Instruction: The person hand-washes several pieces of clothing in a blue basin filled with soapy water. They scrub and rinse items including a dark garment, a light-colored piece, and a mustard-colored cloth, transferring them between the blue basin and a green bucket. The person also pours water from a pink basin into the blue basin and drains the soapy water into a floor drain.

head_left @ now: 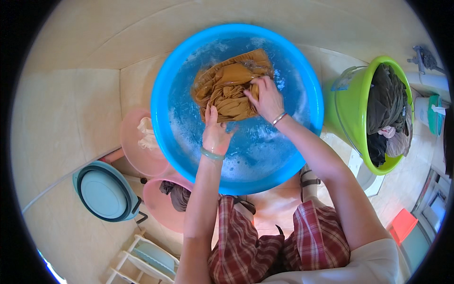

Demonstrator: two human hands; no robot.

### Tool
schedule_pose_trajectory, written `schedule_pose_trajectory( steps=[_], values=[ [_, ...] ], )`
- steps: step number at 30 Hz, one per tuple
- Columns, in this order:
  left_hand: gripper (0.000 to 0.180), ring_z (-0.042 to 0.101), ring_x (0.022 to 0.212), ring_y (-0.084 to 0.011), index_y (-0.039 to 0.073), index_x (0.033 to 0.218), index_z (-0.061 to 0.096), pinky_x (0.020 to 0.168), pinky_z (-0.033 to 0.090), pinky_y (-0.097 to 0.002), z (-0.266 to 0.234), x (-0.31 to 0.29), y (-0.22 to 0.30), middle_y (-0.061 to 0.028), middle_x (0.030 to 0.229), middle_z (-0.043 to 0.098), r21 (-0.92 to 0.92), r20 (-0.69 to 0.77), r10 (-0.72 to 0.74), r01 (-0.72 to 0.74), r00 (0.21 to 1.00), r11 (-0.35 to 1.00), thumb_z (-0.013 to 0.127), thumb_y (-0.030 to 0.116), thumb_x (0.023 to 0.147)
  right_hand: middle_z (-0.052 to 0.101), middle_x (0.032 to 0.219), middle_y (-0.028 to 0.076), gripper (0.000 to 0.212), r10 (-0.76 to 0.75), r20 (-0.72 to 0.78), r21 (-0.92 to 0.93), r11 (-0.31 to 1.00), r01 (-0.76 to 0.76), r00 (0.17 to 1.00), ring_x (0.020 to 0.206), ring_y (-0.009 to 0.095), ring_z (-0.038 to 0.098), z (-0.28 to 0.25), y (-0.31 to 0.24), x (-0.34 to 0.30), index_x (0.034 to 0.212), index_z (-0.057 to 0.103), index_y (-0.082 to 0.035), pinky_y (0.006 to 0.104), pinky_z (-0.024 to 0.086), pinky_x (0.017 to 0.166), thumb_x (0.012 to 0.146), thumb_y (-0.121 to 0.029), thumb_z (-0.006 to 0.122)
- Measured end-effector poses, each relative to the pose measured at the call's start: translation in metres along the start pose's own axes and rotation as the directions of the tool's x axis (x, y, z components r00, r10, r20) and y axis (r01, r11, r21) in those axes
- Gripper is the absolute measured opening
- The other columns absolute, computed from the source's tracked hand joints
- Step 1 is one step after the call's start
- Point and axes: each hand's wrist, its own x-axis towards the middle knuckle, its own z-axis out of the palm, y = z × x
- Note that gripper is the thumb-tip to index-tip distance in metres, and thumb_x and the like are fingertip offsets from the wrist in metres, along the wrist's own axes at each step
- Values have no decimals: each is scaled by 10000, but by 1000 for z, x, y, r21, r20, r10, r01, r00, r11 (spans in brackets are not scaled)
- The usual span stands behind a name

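Observation:
A brown wet garment point(231, 97) lies bunched in soapy water inside a large blue basin point(163, 128). My right hand point(268, 100), with a bracelet at the wrist, has its fingers curled into the garment's right side. At its lower left edge my left hand point(216, 135), below which sits a pale green bangle point(212, 154), has its fingers closed on the cloth, with the thumb held apart. Part of the fabric spreads flat toward the basin's far side, while its middle is crumpled. White suds float around it.
To the right stands a green bucket point(347, 106) full of dark and pale clothes point(388, 102). Pink basins point(135, 125) holding cloth stand at the left, near a folding light-blue basin point(102, 191) and a white rack point(137, 258). A tap point(418, 59) is at the upper right.

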Motion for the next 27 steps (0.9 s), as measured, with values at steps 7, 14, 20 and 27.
schedule_pose_trajectory(
  steps=[7,14,20,27],
  values=[
    [744,174,1396,-330,330,1495,78,1046,142,-683,8,-5,12,-36,1543,158,52,111,-84,79,990,996,382,655,898,566,1106,177,333,360,477,-164,933,-321,802,949,347,603,16,-4,3,1089,581,-45,443,507,795,834,-255,625],
    [703,407,1256,-334,204,1465,219,979,383,-522,15,-11,37,-112,1430,363,-82,435,49,-14,899,997,403,605,917,529,913,126,258,-79,122,623,782,-15,989,877,321,578,-67,-114,-9,949,584,-43,378,480,734,758,-160,712],
    [430,527,744,-154,263,1244,500,563,456,-244,35,-19,67,-125,1171,562,-445,605,-79,419,792,792,479,539,915,514,936,2,248,-517,64,466,772,432,854,803,169,524,-101,-169,-29,858,592,-147,272,482,582,632,-177,689],
    [377,437,583,-132,244,894,625,516,400,-305,6,15,66,12,736,526,-282,744,-59,392,666,876,509,603,876,498,863,35,119,-487,-117,380,783,492,865,764,201,525,-83,-176,0,758,598,-154,286,471,572,697,-256,611]
  ],
)
